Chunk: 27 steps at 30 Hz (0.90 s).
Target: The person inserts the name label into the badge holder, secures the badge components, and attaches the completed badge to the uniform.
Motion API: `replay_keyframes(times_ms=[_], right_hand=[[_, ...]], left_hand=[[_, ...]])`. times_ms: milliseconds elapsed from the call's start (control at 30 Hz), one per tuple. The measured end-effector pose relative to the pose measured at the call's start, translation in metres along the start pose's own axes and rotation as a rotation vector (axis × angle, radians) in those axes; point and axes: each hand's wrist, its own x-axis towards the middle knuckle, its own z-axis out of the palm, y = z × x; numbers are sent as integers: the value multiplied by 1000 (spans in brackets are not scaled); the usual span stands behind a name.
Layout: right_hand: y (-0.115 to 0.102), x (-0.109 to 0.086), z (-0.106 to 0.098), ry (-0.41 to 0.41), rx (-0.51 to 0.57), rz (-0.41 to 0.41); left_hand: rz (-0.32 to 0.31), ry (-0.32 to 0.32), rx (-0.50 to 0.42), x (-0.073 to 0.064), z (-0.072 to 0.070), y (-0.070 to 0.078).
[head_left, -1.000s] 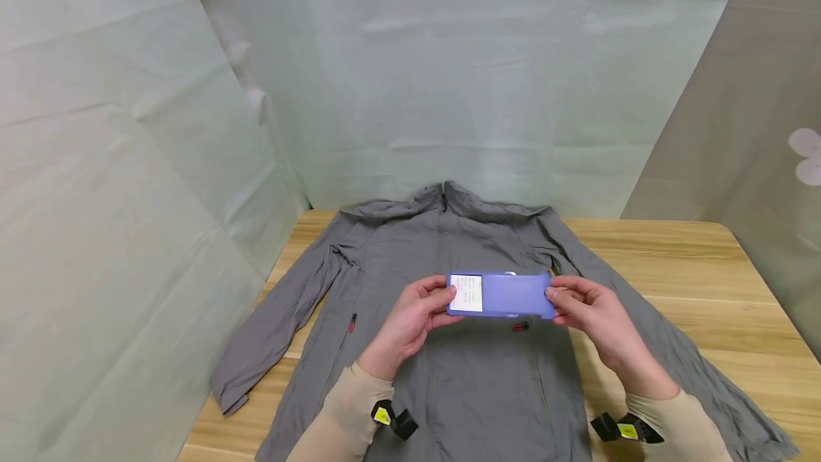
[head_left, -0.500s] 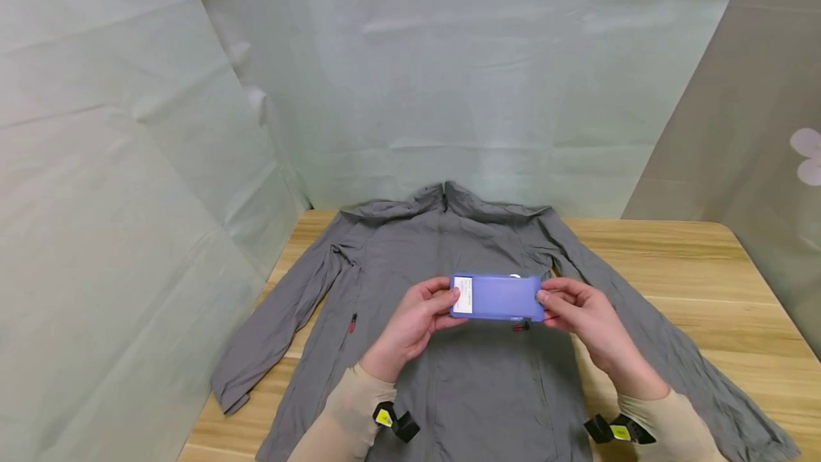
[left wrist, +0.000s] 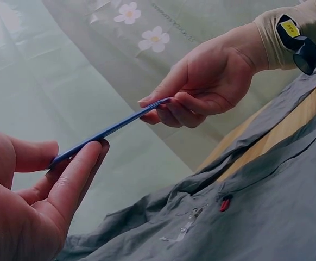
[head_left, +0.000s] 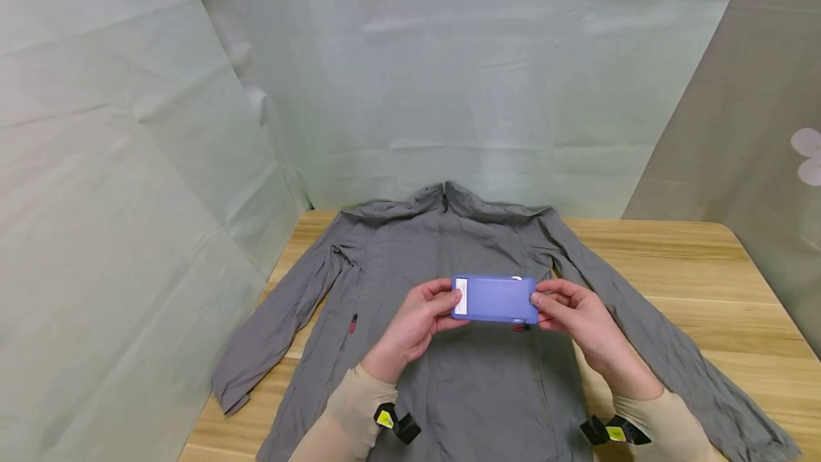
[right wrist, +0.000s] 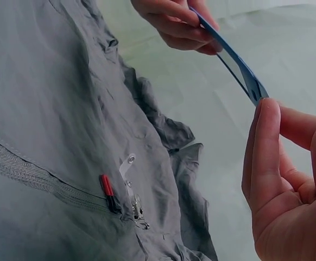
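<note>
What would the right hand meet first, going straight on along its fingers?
The blue case it pinches; beyond that, probably the left hand, gripping the other end, though depth is unclear.

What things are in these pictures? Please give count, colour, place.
Jacket: one, grey, on the table
Table: one, light brown, under the jacket
Zip pulls: two, red and black, on the jacket
Clip: one, silver, beside one zip pull
Strap: one, clear, by the clip
Card holder: one, blue, above the jacket
Label: one, white, card holder's left end
Hangings: count unclear, pale green and brownish, behind the table
Flowers: at least two, pale, on the hangings
Wristbands: two, black and yellow, on wrists
Sleeves: two, beige, on the forearms
Hands: two, bare, pinching the card holder
</note>
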Motion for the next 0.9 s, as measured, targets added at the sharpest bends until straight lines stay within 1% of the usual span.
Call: replay_keyframes(times_ms=[233, 633, 900], right_hand=[[0, 0, 1, -1, 6, 2], [-1, 2, 6, -18, 12, 10], [2, 3, 8, -19, 15, 1]], left_hand=[[-4, -4, 2, 0, 0, 1], [-5, -7, 10, 1, -1, -2], [-3, -2, 5, 0, 1, 0]])
